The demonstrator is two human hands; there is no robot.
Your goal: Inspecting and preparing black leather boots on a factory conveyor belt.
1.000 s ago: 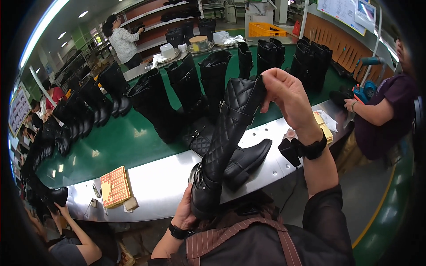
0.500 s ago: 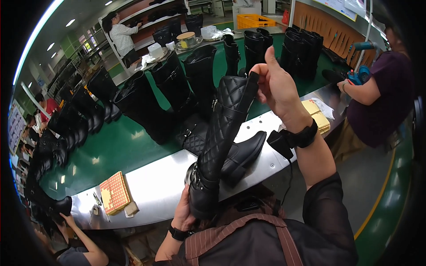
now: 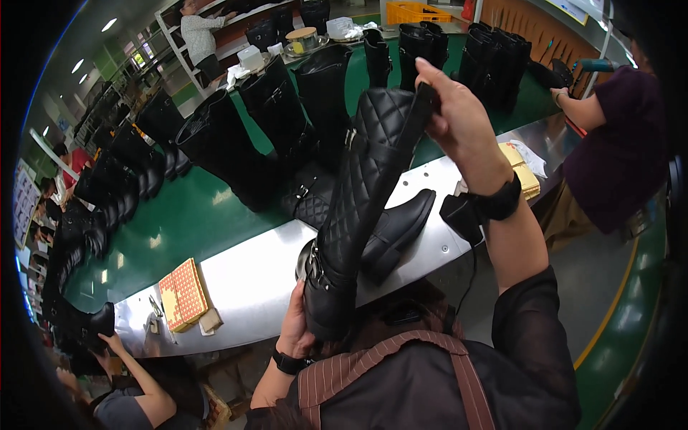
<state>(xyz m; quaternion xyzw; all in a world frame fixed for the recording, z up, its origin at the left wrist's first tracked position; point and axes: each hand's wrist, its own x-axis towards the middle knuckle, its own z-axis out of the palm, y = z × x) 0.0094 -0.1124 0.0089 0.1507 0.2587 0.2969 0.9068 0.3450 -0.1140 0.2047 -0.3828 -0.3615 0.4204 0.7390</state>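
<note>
A tall black quilted boot leans upright in front of me over the metal table edge. My left hand is closed round its foot end, near the buckled strap at the ankle. At the upper rim of the shaft, my right hand pinches the edge, its fingertips partly hidden behind the leather. Behind the held boot, a second black boot lies on its side on the metal strip, its quilted shaft toward the left.
Several black boots stand on the green tabletop. A bundle of patterned cards lies left on the metal strip, and a yellow bundle right. Co-workers sit at the lower left and stand at the right; another is by the shelves.
The boot's top and my right hand have risen slightly in the view, while my left hand keeps its hold. The whole scene has shifted up a little. The co-worker at right has moved their hands.
</note>
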